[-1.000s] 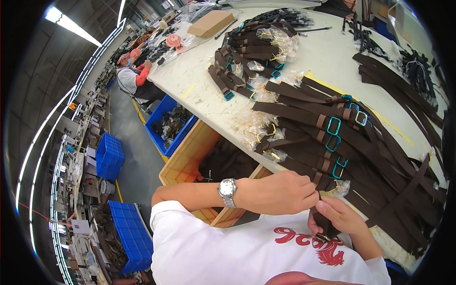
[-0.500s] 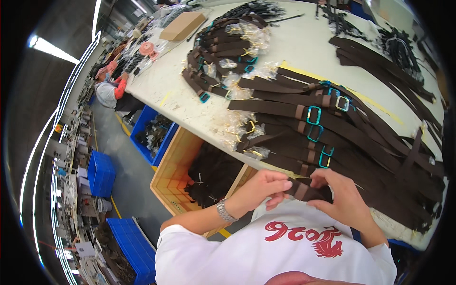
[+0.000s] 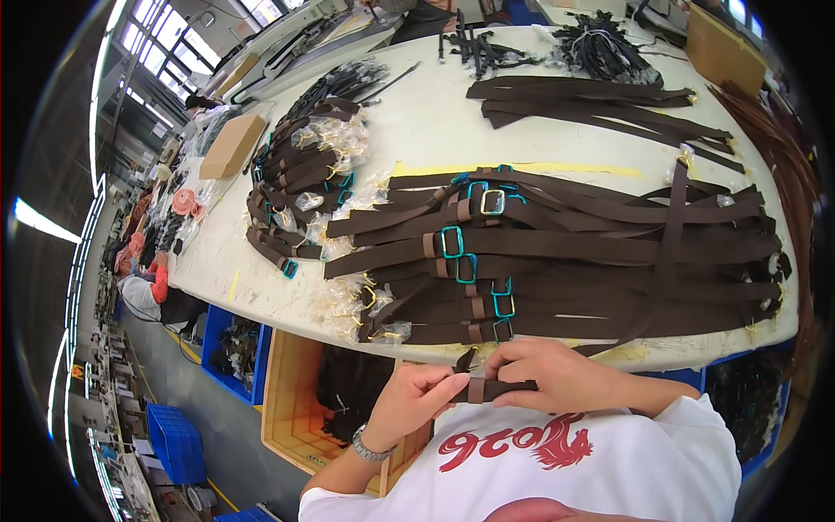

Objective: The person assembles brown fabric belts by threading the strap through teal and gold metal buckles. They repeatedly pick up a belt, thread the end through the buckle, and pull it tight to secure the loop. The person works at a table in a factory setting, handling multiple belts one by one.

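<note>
A large white worktable (image 3: 539, 130) fills the upper view, more of its far end showing than a second ago. Across its near half lies a wide stack of brown webbing straps (image 3: 591, 261) fitted with teal rectangular buckles (image 3: 450, 241); a smaller coiled bundle of straps (image 3: 300, 178) sits to the left, with a flat cardboard piece (image 3: 231, 145) beyond it. Below the table edge stands an open orange crate (image 3: 291, 404) beside a blue bin (image 3: 228, 352).

At the table's near edge, above the person's white shirt, both hands hold a single brown strap (image 3: 487, 389). They have drawn up from chest level since the earlier view. The left hand (image 3: 417, 402), wearing a wristwatch (image 3: 370, 448), pinches the strap's left end. The right hand (image 3: 557, 376) curls closed over its right portion.
</note>
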### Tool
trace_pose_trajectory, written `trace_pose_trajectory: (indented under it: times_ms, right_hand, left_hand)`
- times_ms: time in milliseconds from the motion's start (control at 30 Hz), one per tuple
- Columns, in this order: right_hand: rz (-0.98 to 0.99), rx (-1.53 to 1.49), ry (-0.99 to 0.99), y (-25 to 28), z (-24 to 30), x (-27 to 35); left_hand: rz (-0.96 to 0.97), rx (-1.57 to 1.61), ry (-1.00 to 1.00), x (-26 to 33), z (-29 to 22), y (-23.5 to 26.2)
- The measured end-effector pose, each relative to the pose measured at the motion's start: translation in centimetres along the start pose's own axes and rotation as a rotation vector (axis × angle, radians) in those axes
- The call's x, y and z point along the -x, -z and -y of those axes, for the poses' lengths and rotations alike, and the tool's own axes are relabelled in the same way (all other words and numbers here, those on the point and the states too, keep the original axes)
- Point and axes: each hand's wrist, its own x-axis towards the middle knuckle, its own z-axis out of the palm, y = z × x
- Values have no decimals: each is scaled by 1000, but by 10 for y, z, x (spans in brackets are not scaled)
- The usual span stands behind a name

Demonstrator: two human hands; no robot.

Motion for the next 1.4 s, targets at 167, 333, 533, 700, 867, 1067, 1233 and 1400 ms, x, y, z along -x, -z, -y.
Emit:
trace_pose_trajectory:
  times_ms: [167, 333, 533, 700, 867, 1067, 1233, 1400]
  right_hand:
    - [19, -347, -69, -5, -5, 0]
    - [41, -559, -83, 7, -10, 7]
    - [43, -407, -44, 4, -7, 13]
    - [-28, -435, -149, 1, -8, 17]
    - [9, -420, -7, 15, -16, 34]
    - [107, -279, 85, 3, -9, 36]
    - [88, -178, 38, -6, -4, 39]
    - [54, -93, -18, -4, -2, 44]
  left_hand:
    - [-101, 819, 235, -1, 7, -22]
    - [-264, 319, -110, -1, 7, -26]
    - [-89, 77, -448, -30, 4, -19]
    - [-181, 138, -225, -25, 8, -31]
    - [-521, -123, -231, -9, 32, 6]
    - [15, -16, -223, -8, 46, 12]
    - [347, -135, -265, -15, 13, -10]
    - [301, -178, -324, -22, 22, -24]
